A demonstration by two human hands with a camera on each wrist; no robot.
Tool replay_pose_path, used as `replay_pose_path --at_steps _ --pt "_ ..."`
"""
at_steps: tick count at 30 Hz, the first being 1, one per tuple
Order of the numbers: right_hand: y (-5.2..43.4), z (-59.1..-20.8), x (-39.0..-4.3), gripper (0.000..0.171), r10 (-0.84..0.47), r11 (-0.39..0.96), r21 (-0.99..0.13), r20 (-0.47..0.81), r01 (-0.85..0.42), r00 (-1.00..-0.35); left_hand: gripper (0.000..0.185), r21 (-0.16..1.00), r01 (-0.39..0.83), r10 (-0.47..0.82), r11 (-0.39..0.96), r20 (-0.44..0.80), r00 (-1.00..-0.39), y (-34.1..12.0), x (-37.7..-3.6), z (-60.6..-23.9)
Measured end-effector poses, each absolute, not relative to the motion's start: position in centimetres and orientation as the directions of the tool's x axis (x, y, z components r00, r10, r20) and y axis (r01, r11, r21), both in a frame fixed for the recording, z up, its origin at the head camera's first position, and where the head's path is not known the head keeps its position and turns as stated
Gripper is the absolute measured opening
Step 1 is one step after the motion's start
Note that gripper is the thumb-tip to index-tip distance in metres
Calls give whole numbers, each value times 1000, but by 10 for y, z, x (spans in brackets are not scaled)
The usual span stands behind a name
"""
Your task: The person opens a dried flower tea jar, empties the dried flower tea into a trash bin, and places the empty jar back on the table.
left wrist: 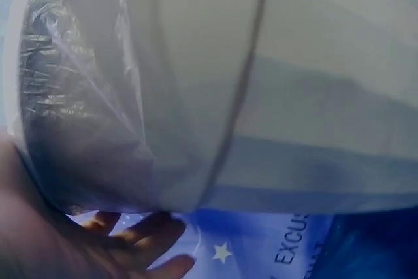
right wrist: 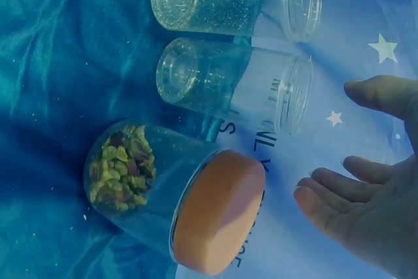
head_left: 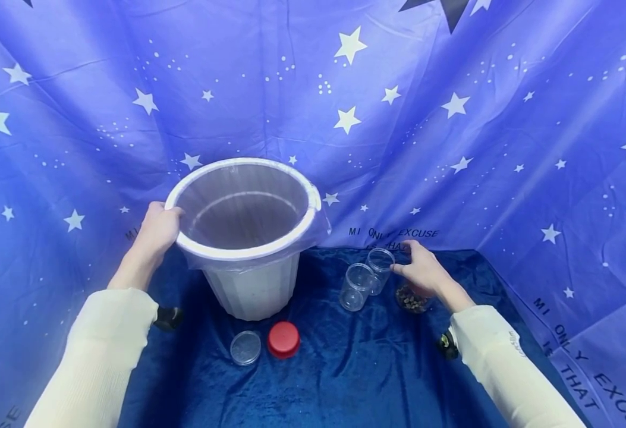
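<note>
My left hand [head_left: 157, 230] grips the near-left rim of a white trash bin [head_left: 254, 291], its thumb over the edge and its fingers outside. A clear plastic bag [left wrist: 85, 96] lines the bin and folds over the rim. On the right, my right hand [head_left: 425, 270] is held in the air with thumb and fingers spread, holding nothing. Two clear, uncapped jars [right wrist: 228, 83] stand upright side by side near its fingertips. Below the hand is a jar of small greenish-brown pieces [right wrist: 121, 171]. Its orange-looking lid [right wrist: 219, 210] shows in the right wrist view; the hand covers it in the head view.
A red lid [head_left: 283, 339] and a clear round lid [head_left: 245, 348] lie side by side in front of the bin. Dark blue cloth [head_left: 339, 368] covers the table. A blue star-patterned curtain [head_left: 270, 113] hangs behind and along both sides.
</note>
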State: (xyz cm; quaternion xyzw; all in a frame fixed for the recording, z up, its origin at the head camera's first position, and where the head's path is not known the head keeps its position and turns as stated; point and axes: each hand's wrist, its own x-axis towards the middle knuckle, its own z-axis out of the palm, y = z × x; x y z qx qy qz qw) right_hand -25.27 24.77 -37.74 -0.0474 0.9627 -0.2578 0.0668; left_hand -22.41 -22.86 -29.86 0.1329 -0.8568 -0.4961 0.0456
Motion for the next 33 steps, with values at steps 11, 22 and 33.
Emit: replay_pose_path --at_steps 11,22,33 --pt "261 -376 -250 79 -114 868 -494 -116 -42 -987 75 971 -194 -242 141 -156 -958 -228 -227 -303" --pt "278 -376 -249 85 -109 877 -479 -131 -33 -985 66 992 -119 -443 48 -86 -892 -226 -220 -302" --pt "290 -378 -248 88 -137 889 -452 -112 -73 -984 62 893 108 -367 437 286 -885 -230 -197 -303"
